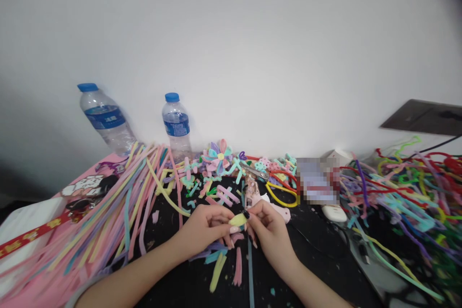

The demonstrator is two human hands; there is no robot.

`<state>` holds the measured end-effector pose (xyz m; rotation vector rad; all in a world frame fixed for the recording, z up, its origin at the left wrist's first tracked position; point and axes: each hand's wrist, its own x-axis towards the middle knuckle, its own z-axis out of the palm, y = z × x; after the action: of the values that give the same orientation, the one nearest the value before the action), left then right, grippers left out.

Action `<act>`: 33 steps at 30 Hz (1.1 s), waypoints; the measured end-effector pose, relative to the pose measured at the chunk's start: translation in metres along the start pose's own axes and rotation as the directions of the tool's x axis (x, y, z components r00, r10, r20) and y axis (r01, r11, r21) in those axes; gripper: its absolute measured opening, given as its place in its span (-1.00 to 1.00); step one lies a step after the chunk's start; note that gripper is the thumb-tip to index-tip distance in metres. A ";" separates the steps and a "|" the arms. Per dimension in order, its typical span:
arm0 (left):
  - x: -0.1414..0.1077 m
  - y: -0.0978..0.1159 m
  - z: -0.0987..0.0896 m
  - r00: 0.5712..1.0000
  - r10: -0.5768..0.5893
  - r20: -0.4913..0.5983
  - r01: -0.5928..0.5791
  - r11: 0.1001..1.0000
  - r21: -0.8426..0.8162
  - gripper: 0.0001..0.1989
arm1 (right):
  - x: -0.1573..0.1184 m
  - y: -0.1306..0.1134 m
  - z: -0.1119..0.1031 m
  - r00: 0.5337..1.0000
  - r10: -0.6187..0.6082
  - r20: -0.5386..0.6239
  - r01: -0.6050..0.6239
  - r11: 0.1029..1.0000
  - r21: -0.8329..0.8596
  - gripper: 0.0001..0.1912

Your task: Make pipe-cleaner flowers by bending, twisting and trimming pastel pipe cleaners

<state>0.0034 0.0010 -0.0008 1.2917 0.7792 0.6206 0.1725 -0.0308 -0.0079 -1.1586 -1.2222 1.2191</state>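
Between the fingertips of both my hands is a pale yellow pipe-cleaner petal (238, 220), with a small dark spot at its right end. My left hand (212, 221) pinches the petal from the left, thumb and fingers closed. My right hand (267, 224) is closed on its right end. Just below lie loose pipe-cleaner pieces: a yellow bundle (218, 272), a pink bundle (237, 267) and a blue piece (215, 256). A long blue-grey pipe cleaner (250, 274) runs toward me between my forearms. Behind my right hand lies a pink glue gun (255, 198), partly hidden.
Long pastel pipe cleaners (137, 192) fan out at left. Two plastic bottles (175, 127) (108, 122) stand by the wall. A pipe-cleaner flower (221, 156), yellow-handled scissors (281, 201) and a blurred phone-like object (317, 183) lie behind. Bright tangled pipe cleaners (426, 202) fill the right.
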 end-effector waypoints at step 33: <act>-0.006 -0.001 0.002 0.966 0.254 -0.044 -0.182 0.793 0.581 -0.71 | -0.001 -0.006 0.008 0.992 0.126 0.017 -0.127 0.987 0.103 -0.72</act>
<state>0.0013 -0.0050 -0.0008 1.9389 0.9676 0.6782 0.1650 -0.0327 -0.0018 -1.1682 -1.0931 1.3690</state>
